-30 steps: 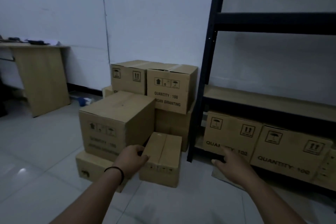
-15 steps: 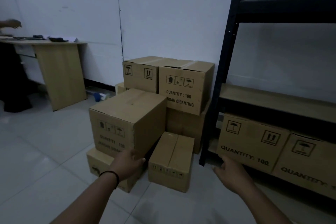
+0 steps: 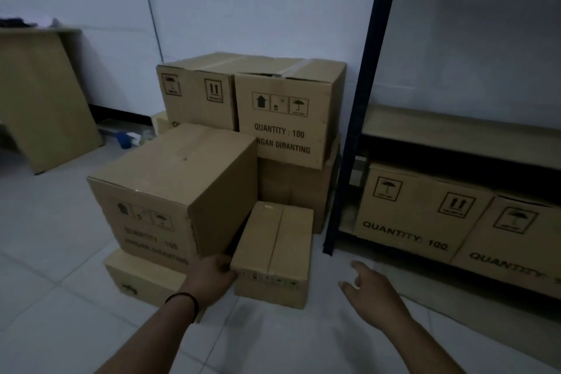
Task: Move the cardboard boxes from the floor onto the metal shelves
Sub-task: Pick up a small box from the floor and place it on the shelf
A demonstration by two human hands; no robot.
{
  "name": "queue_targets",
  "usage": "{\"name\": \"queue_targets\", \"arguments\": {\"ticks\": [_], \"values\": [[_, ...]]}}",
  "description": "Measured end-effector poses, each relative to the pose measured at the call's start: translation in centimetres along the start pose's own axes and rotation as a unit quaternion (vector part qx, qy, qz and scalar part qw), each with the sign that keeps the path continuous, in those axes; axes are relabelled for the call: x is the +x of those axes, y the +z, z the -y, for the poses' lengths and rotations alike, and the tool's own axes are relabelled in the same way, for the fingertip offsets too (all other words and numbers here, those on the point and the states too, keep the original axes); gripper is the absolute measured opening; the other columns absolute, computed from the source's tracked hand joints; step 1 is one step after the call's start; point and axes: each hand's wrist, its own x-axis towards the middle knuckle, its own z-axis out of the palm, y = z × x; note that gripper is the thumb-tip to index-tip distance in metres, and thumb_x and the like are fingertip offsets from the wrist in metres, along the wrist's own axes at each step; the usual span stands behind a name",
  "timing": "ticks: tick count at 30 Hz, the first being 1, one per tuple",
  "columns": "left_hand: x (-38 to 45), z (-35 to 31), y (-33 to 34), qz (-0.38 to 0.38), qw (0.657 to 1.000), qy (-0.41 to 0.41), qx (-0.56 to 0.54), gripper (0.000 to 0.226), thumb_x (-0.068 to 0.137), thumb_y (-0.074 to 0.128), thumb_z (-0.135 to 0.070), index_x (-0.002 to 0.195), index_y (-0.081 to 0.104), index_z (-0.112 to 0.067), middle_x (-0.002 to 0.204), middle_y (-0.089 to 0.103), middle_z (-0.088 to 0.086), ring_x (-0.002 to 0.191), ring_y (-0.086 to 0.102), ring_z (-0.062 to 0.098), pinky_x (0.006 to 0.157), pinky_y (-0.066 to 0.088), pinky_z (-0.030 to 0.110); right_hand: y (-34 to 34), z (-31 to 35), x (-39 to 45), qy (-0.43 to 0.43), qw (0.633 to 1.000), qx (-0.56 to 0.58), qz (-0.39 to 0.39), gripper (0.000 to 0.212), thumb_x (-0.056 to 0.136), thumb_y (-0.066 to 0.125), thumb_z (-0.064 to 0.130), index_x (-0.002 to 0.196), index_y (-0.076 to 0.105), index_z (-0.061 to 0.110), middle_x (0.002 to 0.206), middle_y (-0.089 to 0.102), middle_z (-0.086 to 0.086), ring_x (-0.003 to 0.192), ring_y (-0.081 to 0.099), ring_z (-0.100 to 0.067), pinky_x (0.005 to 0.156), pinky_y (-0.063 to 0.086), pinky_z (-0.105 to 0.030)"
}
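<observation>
A small cardboard box [image 3: 273,252] stands on the floor in front of the pile. My left hand [image 3: 211,278], with a black band on the wrist, touches its near left side with the fingertips. My right hand [image 3: 375,294] hovers open to the right of that box, fingers spread, touching nothing. Left of the small box, a large box [image 3: 170,179] rests on a flat box [image 3: 142,279]. Behind them two more boxes [image 3: 282,118] are stacked against the wall. The metal shelf's dark upright [image 3: 355,130] rises just right of the pile.
The bottom shelf holds two boxes [image 3: 416,209] marked QUANTITY 100, and the wooden board above [image 3: 455,130] is bare. A wooden desk [image 3: 39,94] stands at the far left, and a small blue object [image 3: 124,138] lies on the floor by the wall. Grey floor tiles lie around me.
I have come closer to the pile. My left hand slid from the large box's lower edge to the small box's left side. My right hand dropped away from the shelf box toward the floor.
</observation>
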Motion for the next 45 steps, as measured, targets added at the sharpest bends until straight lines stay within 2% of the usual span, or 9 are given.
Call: {"name": "queue_targets", "arguments": {"ticks": [5,11,14,22,26,34,38,43,45], "values": [[5.5,3.0,1.6,0.023,0.999,-0.024,-0.024,0.043,0.093,0.056,-0.033,0.130,0.054,-0.011,0.119,0.065,0.008,0.104,0.061,0.024,0.078,0.047,0.029,2.8,0.3,4.3,0.037,0.999,-0.010,0.025,0.063,0.097,0.046,0.047,0.151,0.025,0.023,0.144,0.043,-0.005,0.127,0.045,-0.019,0.097,0.041,-0.024],[11.3,6.7,4.3,0.040,0.995,-0.076,-0.058,0.045,0.093,0.057,-0.026,0.126,0.053,0.004,0.121,0.060,0.023,0.109,0.057,0.035,0.089,0.046,0.037,6.8,-0.1,10.6,0.093,0.994,0.006,0.062,0.060,0.097,0.049,0.043,0.149,0.032,0.019,0.141,0.051,-0.008,0.125,0.050,-0.022,0.091,0.043,-0.024],[14.1,8.4,5.9,0.062,0.992,-0.083,-0.077,0.041,0.093,0.057,-0.024,0.128,0.054,-0.004,0.106,0.064,0.014,0.095,0.060,0.027,0.074,0.046,0.031,8.5,-0.5,13.5,0.113,0.990,-0.004,0.079,0.057,0.098,0.050,0.039,0.148,0.034,0.014,0.139,0.053,-0.007,0.126,0.050,-0.022,0.095,0.041,-0.026],[19.1,9.7,9.5,0.087,0.973,-0.130,-0.169,0.072,0.084,0.062,-0.052,0.146,0.038,-0.024,0.142,0.047,-0.004,0.129,0.046,0.022,0.108,0.037,0.035,12.9,-0.5,19.1,0.150,0.977,-0.001,0.150,0.069,0.099,0.048,0.039,0.154,0.018,0.011,0.156,0.031,-0.006,0.138,0.039,-0.023,0.109,0.036,-0.028],[21.3,9.5,10.9,0.097,0.968,-0.136,-0.185,0.073,0.085,0.067,-0.044,0.145,0.038,-0.015,0.139,0.051,0.004,0.122,0.050,0.021,0.102,0.043,0.034,14.1,0.0,20.4,0.155,0.970,0.043,0.181,0.087,0.097,0.052,0.040,0.154,-0.009,0.016,0.162,0.012,-0.003,0.143,0.029,-0.025,0.110,0.033,-0.029],[23.3,9.3,12.9,0.076,0.943,-0.184,-0.267,0.110,0.065,0.085,-0.043,0.152,0.019,-0.026,0.150,0.035,-0.002,0.134,0.038,0.023,0.110,0.036,0.042,15.6,-1.5,23.2,0.237,0.929,0.187,0.213,0.115,0.082,0.074,0.037,0.152,-0.015,0.019,0.159,0.023,-0.003,0.139,0.036,-0.029,0.110,0.038,-0.041],[23.5,9.4,13.3,0.089,0.930,-0.215,-0.283,0.103,0.059,0.086,-0.047,0.144,0.037,-0.020,0.141,0.048,0.004,0.125,0.048,0.024,0.106,0.041,0.041,15.9,-1.8,23.4,0.249,0.924,0.197,0.212,0.113,0.081,0.075,0.035,0.154,-0.009,0.021,0.157,0.025,-0.004,0.137,0.038,-0.029,0.107,0.040,-0.037],[23.1,10.0,14.0,0.128,0.918,-0.267,-0.265,0.143,0.027,0.085,-0.072,0.149,0.028,-0.022,0.141,0.047,0.002,0.122,0.050,0.023,0.104,0.044,0.039,15.6,-3.1,23.1,0.266,0.919,0.244,0.161,0.111,0.077,0.079,0.038,0.155,0.003,0.016,0.154,0.031,-0.007,0.135,0.040,-0.029,0.105,0.041,-0.035],[22.5,9.4,14.2,0.137,0.912,-0.283,-0.264,0.124,0.039,0.088,-0.064,0.142,0.038,-0.017,0.130,0.054,0.000,0.108,0.055,0.020,0.095,0.046,0.030,15.4,-3.7,22.7,0.265,0.922,0.234,0.158,0.102,0.075,0.079,0.041,0.153,0.019,0.016,0.143,0.045,-0.009,0.125,0.049,-0.028,0.098,0.046,-0.035]]}}
